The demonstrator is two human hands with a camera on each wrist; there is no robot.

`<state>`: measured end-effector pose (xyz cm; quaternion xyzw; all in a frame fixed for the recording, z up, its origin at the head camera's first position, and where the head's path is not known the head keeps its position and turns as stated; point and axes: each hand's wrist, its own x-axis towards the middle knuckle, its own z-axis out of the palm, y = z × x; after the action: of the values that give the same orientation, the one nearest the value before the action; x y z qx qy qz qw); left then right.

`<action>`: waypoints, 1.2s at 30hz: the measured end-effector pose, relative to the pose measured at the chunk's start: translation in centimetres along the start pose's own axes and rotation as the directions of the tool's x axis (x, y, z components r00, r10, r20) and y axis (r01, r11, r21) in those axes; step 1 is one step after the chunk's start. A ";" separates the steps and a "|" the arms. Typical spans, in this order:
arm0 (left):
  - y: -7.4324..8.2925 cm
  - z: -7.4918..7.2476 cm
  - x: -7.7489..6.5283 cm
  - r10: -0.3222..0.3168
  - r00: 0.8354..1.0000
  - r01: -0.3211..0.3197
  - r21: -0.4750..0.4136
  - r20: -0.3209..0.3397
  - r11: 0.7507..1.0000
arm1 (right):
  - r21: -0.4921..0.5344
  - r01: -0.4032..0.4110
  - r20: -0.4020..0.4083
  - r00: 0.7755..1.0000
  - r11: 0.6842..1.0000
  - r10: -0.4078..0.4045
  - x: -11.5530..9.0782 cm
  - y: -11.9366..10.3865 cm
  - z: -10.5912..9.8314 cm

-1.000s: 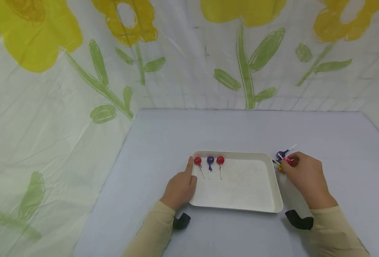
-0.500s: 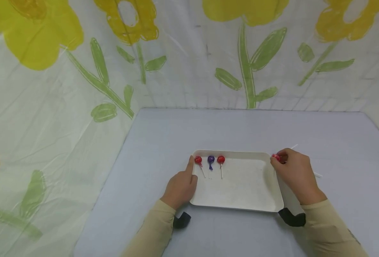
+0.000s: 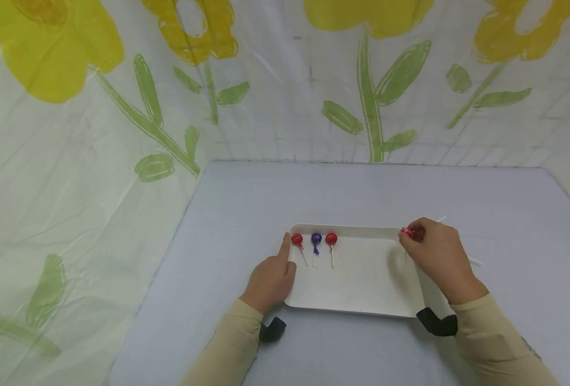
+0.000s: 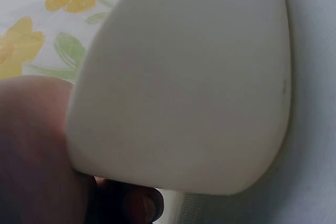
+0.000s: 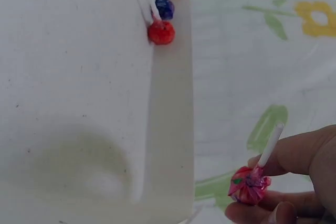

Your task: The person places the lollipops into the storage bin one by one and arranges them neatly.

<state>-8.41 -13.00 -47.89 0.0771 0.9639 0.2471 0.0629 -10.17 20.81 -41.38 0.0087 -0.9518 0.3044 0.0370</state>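
Observation:
My right hand (image 3: 439, 254) pinches a lollipop (image 5: 249, 186) by its pink-red wrapped head, white stick upward in the right wrist view. In the head view this hand is over the tray's far right corner. My left hand (image 3: 271, 279) holds the left end of the white tray (image 3: 357, 289), index finger along the rim. In the left wrist view, curled fingertips (image 4: 142, 205) show below the tray's edge. Inside the tray, along its far side, lie a red lollipop (image 3: 297, 239), a purple lollipop (image 3: 316, 238) and another red lollipop (image 3: 331, 239), sticks toward me.
Right of the tray, white sticks (image 3: 475, 261) poke out from behind my right hand; their heads are hidden. A pale table (image 3: 246, 198) lies under everything. A flower-printed sheet (image 3: 285, 96) hangs behind and at the left. Black straps (image 3: 436, 323) stick out at both wrists.
My right hand has lifted the pink-red lollipop from the small pile at the right and carried it left over the tray's far right corner. My left hand has stayed at the tray's left end.

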 end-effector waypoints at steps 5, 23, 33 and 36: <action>0.0 -0.1 -0.1 -0.002 1.000 0.002 -0.008 0.002 1.000 | 0.015 -0.009 0.020 1.000 1.000 0.008 0.3 -0.7 0.1; 0.3 -0.2 -0.2 -0.018 1.000 0.019 -0.026 0.018 0.999 | 0.020 -0.010 0.071 0.997 1.000 0.009 1.9 -2.2 3.0; 0.2 -0.3 -0.2 -0.008 1.000 0.008 -0.024 0.011 1.000 | 0.007 -0.019 0.129 0.992 1.000 0.018 2.8 -3.0 4.5; 0.2 -0.3 -0.2 -0.005 1.000 0.005 -0.023 0.012 1.000 | 0.014 -0.024 0.149 0.989 1.000 0.021 3.0 -3.4 4.8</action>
<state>-8.28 -12.97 -47.53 0.0753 0.9608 0.2576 0.0702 -13.38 15.28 -43.11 0.0209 -0.9495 0.3107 -0.0375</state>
